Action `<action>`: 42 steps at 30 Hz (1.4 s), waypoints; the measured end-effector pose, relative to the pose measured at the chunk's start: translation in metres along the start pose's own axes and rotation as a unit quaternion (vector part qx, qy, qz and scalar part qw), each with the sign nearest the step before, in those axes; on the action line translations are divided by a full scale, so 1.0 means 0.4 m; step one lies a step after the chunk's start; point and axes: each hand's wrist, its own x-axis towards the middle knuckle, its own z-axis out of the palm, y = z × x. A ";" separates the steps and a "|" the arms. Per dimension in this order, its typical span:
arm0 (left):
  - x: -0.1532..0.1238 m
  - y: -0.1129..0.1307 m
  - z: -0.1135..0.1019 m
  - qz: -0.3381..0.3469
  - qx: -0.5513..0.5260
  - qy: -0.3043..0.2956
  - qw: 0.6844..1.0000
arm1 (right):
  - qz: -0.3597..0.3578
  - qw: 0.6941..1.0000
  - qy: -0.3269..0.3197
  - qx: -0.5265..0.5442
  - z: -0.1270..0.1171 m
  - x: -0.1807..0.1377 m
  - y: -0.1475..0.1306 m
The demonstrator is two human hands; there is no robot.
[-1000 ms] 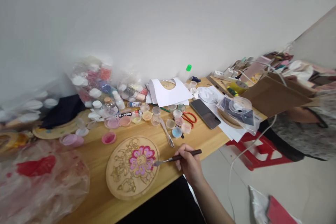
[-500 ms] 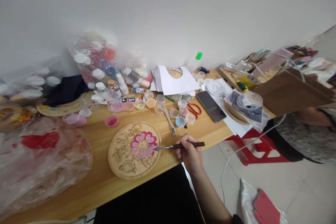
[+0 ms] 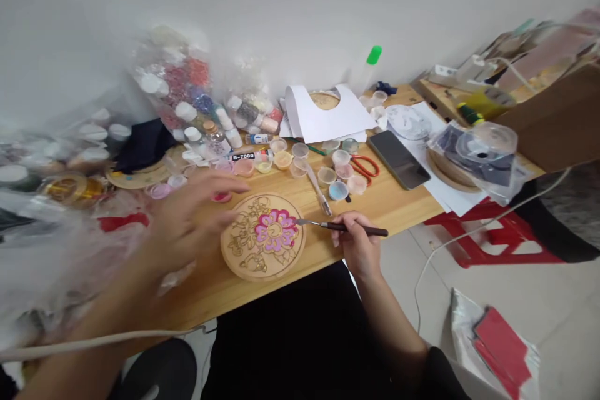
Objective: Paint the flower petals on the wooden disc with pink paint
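Note:
My right hand (image 3: 360,244) grips the dark handle of a palette knife (image 3: 338,226), its metal tip at the right edge of a pink flower. That flower (image 3: 276,231), outlined in gold, sits on a round wooden disc (image 3: 241,267) with other gold outlines on bare wood. Slightly blurred, my left hand (image 3: 190,219) hovers left of the disc with thumb and fingers apart and nothing between them. Partly behind its fingers is a small cup of deep pink (image 3: 221,196).
Behind the disc stand several small paint cups (image 3: 338,190), a B-7000 glue tube (image 3: 250,156) and a brush (image 3: 319,190). Red-handled scissors (image 3: 368,169) and a phone (image 3: 398,159) lie rightward. Crumpled plastic (image 3: 79,262) covers the left side; a white cable (image 3: 107,340) crosses low left.
My left hand has come into view from the left, over the plastic and beside the disc. The camera view has shifted. My right hand still holds the palette knife near the flower's right edge.

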 end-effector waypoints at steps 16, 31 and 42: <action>-0.060 -0.093 0.174 0.036 0.010 0.016 0.999 | -0.119 0.984 0.041 -0.123 -0.026 -0.031 0.025; -0.076 -0.103 0.193 0.013 0.012 0.030 0.999 | -0.157 0.967 -0.036 -0.197 -0.039 -0.052 0.030; -0.072 -0.104 0.198 0.048 0.035 0.058 0.996 | -0.159 0.964 -0.023 -0.213 -0.037 -0.050 0.027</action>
